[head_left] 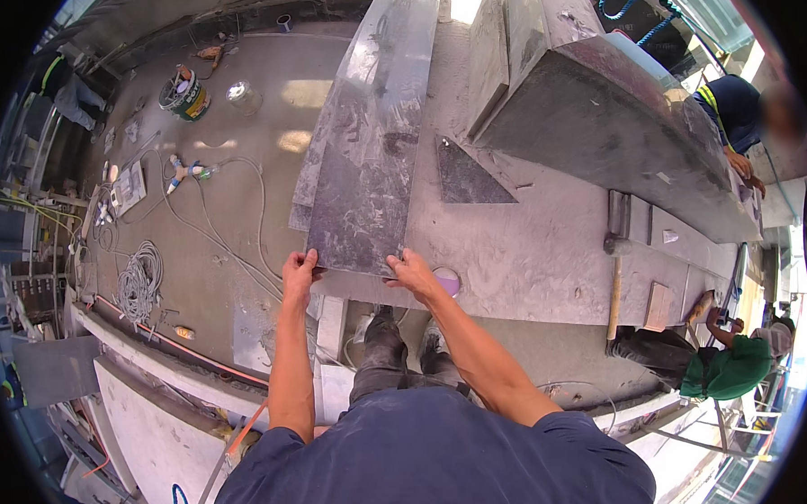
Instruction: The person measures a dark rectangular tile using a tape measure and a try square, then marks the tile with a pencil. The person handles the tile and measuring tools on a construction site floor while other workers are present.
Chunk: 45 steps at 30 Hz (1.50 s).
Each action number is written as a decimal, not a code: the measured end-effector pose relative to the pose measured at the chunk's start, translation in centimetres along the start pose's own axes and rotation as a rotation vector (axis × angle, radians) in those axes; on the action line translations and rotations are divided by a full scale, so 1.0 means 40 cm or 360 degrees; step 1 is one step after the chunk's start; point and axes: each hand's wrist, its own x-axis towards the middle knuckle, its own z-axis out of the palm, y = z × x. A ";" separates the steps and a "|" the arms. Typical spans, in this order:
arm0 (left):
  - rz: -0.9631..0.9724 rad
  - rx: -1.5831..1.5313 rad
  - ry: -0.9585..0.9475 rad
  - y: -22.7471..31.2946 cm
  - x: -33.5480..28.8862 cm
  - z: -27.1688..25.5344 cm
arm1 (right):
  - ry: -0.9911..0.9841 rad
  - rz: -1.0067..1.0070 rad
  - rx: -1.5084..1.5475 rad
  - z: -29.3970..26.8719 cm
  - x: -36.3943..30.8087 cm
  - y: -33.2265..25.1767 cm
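The dark slab starts right at the fingers, between the two hands, and reaches far out in front of them. It looks long and heavy, so both hands should work together with the same strength, or it may twist. Move it slowly and watch the far end, which is hard to steer from here. Mind that no finger gets squashed under the edge. The three-sided piece lies past the right fingers, off to their right, so give it room. A round purple thing sits just beside the right hand too.

The left hand is bent almost closed on the near left corner, thumb at the edge. The right hand pinches the near right corner, thumb and fingers only a little apart. I cannot tell how far the fingers go under.
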 end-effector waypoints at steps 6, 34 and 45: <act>-0.0251 -0.0159 -0.0083 -0.124 -0.228 0.016 | -0.0023 0.0188 -0.0093 -0.091 -0.191 0.132; -0.0566 0.0712 -0.1176 -0.293 -0.544 0.284 | 0.1005 -0.0216 0.1809 -0.309 -0.685 0.606; -0.0179 0.0244 -0.0510 0.104 0.084 0.503 | 0.1463 -0.0242 0.1630 -0.265 -0.666 0.553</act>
